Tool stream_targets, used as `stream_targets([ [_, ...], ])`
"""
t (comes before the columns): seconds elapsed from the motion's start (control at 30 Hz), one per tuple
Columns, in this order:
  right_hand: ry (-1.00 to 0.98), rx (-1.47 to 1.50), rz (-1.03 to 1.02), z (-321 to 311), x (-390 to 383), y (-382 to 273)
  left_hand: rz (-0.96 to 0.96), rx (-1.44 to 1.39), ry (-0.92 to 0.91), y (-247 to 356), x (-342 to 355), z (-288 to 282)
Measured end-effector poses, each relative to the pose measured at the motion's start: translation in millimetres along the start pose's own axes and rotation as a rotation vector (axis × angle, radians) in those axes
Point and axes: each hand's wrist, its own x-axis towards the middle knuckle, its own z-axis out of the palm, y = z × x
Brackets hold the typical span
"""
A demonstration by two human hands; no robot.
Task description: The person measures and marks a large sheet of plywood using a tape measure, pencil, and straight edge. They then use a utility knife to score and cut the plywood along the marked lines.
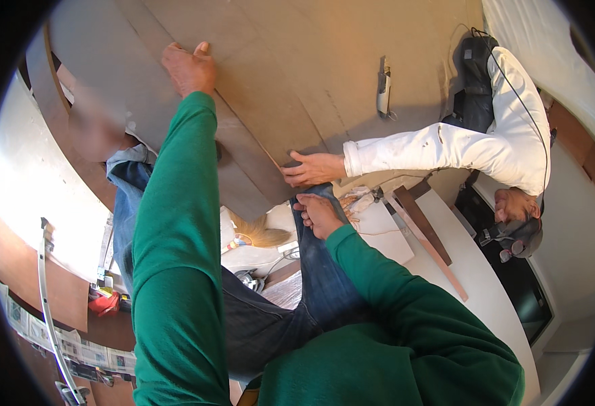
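Resting palm-down on the brown board (247,152), the left hand (189,70) has its thumb lifted away from the other fingers, which bend toward the picture's left over the surface; whether their tips grip an edge cannot be told. Lower and to the right, the right hand (319,215) has its fingers curled in loosely above the dark jeans leg (331,264), close to the board's near end, and it is unclear whether anything sits inside the curl. Just beyond it, a co-worker's hand (313,168) reaches in from the right, thumb apart from the fingers, its fingertips at the board's edge near that same end. The board itself runs slantwise from under the left hand down toward the knee, next to a wide brown panel (277,61). Farther out on this panel lies a utility knife (383,88), above the co-worker's white sleeve (412,150). Below the board's end, tan brush bristles (260,233) show between the legs. Off to the right, a dark brown strip (423,220) and a paler strip (436,259) lie side by side on a white surface (483,287). At the far left, a red object (104,304), too small to identify, sits near a slim metal rail (46,298) and newspaper sheets (98,353).
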Motion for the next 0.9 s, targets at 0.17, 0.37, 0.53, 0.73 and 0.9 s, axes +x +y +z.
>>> stream_targets([
  [0.17, -0.035, -0.254, -0.252, -1, 3, 10, -0.107, 0.003, -0.091, 15, -4, -5],
  [0.37, 0.027, -0.286, -0.133, 18, -12, -26, -0.063, -0.031, -0.004, 10, -10, -1],
  [0.53, 0.071, -0.661, -0.686, 13, 12, -7, 0.026, 0.03, 0.045, -1, -8, 8],
  [0.73, -0.075, -0.324, -0.375, 37, 2, -28, -0.287, -0.104, -0.106, 38, -13, -24],
  [0.9, -0.055, -0.478, -0.409, 32, 11, -33, -0.289, -0.147, -0.053, 43, -17, -26],
])
